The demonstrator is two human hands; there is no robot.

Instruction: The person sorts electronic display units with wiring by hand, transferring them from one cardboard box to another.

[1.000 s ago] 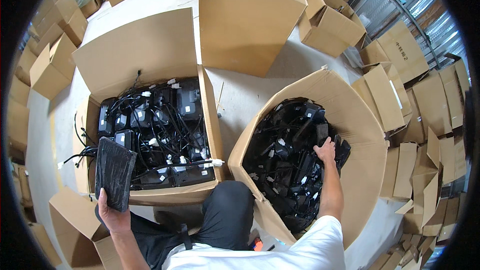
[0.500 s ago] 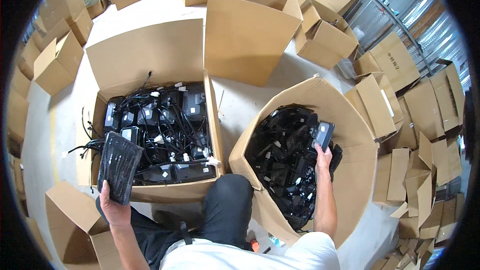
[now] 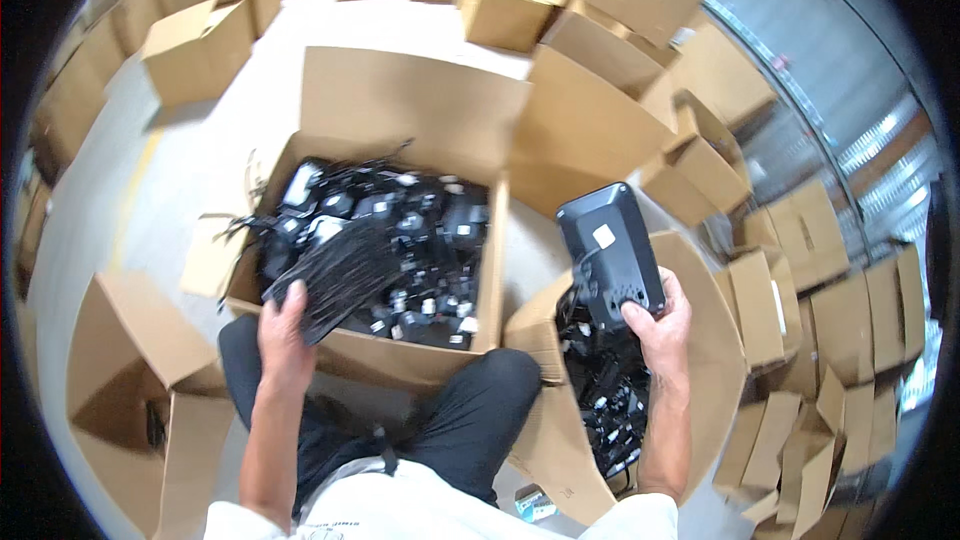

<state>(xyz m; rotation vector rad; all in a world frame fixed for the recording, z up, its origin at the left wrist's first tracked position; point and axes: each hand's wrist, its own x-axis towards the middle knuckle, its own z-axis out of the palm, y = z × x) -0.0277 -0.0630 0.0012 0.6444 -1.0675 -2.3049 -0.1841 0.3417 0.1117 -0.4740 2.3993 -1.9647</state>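
Note:
My left hand (image 3: 285,340) grips a flat black ribbed panel (image 3: 335,275) over the near edge of an open cardboard box (image 3: 400,115) full of black devices and tangled cables (image 3: 400,235). My right hand (image 3: 660,325) holds up a black handheld device (image 3: 610,255) with a white sticker on its back, above a second open box (image 3: 715,360) that holds more black devices (image 3: 605,395). A cable hangs from the device into that box. I sit with my dark trouser leg (image 3: 470,415) between the two boxes.
Many cardboard boxes stand around: an empty open one (image 3: 130,360) at my left, a tall one (image 3: 590,125) behind the two boxes, several flattened or open ones (image 3: 810,340) stacked at the right, more (image 3: 195,50) along the back on the pale floor.
My right hand has lifted a black device out of the right box and raised it. My left hand has brought the ribbed panel in over the left box. The view has swung lower and closer.

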